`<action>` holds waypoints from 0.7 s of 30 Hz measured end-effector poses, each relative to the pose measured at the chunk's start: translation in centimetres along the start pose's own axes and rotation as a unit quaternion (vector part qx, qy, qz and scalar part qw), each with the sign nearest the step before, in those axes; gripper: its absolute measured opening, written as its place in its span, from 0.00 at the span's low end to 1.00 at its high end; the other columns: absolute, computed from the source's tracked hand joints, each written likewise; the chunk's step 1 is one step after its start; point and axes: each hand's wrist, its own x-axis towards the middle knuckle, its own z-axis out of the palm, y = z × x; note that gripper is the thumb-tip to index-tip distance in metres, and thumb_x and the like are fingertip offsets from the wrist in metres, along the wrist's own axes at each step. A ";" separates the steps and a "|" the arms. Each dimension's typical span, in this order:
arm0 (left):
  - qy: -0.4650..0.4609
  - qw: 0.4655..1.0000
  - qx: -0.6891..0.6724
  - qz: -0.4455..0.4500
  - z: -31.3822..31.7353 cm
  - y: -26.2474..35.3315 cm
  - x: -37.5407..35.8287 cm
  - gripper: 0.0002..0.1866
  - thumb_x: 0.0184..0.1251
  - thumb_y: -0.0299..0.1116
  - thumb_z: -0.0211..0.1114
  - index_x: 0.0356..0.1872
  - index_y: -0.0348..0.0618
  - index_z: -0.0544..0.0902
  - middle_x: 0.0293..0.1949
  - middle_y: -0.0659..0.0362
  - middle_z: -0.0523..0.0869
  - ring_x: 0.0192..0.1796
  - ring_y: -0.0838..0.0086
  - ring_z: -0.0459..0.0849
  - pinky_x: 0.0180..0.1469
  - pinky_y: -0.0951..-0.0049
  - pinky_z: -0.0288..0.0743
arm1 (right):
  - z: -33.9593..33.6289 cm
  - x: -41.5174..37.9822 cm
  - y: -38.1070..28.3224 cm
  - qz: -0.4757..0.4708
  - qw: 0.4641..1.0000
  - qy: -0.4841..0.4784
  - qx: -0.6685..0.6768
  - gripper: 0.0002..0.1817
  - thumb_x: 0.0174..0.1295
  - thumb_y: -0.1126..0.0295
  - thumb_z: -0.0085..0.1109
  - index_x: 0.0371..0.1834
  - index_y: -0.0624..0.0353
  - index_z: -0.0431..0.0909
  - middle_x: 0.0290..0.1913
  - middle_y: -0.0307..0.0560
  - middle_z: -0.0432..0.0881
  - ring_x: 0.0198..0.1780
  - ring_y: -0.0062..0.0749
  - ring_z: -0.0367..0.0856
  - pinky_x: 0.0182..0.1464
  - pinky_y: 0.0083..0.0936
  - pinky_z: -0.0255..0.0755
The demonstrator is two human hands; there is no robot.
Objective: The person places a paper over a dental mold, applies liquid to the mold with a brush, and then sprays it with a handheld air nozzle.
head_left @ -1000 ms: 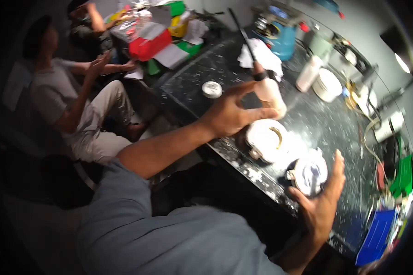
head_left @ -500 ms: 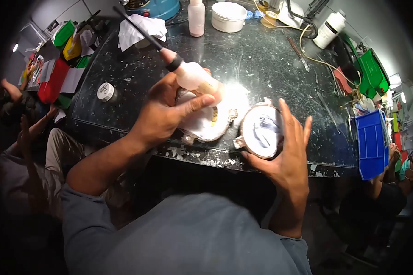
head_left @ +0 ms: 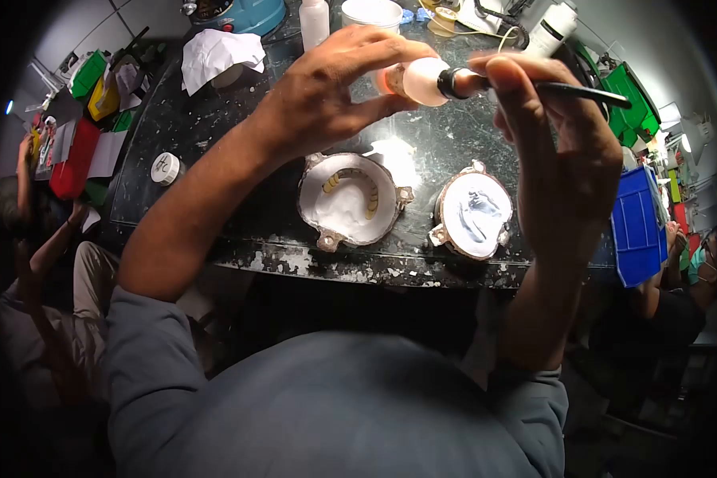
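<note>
My left hand (head_left: 315, 99) grips a small translucent bottle (head_left: 426, 81) with pinkish contents, tipped sideways above the bench. A black-handled brush (head_left: 585, 93) sits with its end at the bottle's dark-ringed neck. The fingers of my right hand (head_left: 566, 143) are closed around the brush handle near that neck, slightly blurred. Below the bottle lies a metal denture flask half (head_left: 350, 225) filled with white plaster, with a curved row of yellowish teeth showing. To its right is the other flask half (head_left: 458, 235), its white plaster marked by a grey, shiny patch.
A white jar with a marked lid (head_left: 166, 169) stands at left. Along the back are crumpled paper (head_left: 219, 60), a blue machine (head_left: 247, 14), a bottle (head_left: 315, 28) and a white tub (head_left: 372, 12). Blue bins (head_left: 639, 227) flank the bench's right edge. Other people sit at both sides.
My left hand has lifted the bottle up and away from the left flask half, turning its neck rightward. My right hand has left the right flask half and taken hold of the brush.
</note>
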 end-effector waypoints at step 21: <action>-0.059 0.941 -0.111 -0.315 1.0 -3.9 -4.7 0.30 0.62 0.37 0.78 0.63 0.42 0.78 0.48 0.56 0.89 0.56 0.71 0.85 0.63 0.65 0.75 | 4.6 -3.6 -1.1 0.021 0.969 -0.242 -0.039 0.14 0.55 0.72 0.68 0.47 0.58 0.87 0.39 0.46 0.80 0.44 0.39 0.76 0.52 0.33 0.70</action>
